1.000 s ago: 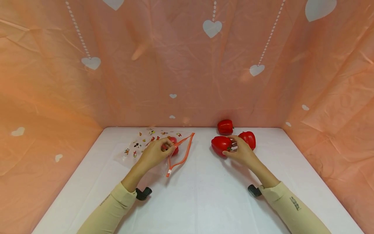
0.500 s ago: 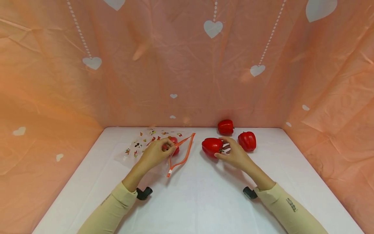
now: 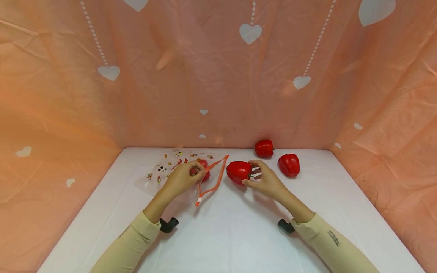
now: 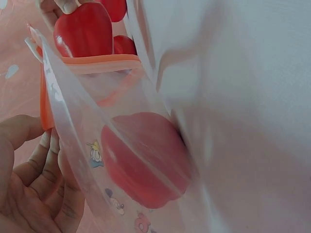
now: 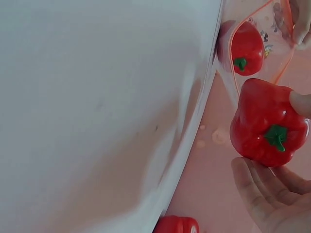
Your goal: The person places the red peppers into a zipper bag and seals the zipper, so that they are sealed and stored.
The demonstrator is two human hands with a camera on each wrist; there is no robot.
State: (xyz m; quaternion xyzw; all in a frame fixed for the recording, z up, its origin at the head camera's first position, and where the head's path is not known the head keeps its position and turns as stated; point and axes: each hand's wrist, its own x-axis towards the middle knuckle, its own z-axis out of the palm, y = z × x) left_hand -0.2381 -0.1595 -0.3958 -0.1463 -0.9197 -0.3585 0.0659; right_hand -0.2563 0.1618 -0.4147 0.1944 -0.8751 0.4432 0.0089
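Right hand [image 3: 265, 180] holds a red pepper [image 3: 238, 172] between thumb and fingers.

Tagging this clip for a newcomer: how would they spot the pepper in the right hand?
On the white table, find the orange-edged printed bag pinched by the left hand. In the head view, just right of its mouth, the right hand grips a red pepper. Only this pepper is held: another pepper lies inside the bag and two peppers rest farther right.

Forearms [image 3: 156, 207] angled inward, left hand [image 3: 181, 179] pinching — thumb to fingers, right hand [image 3: 268, 183] gripping — fingers curved.
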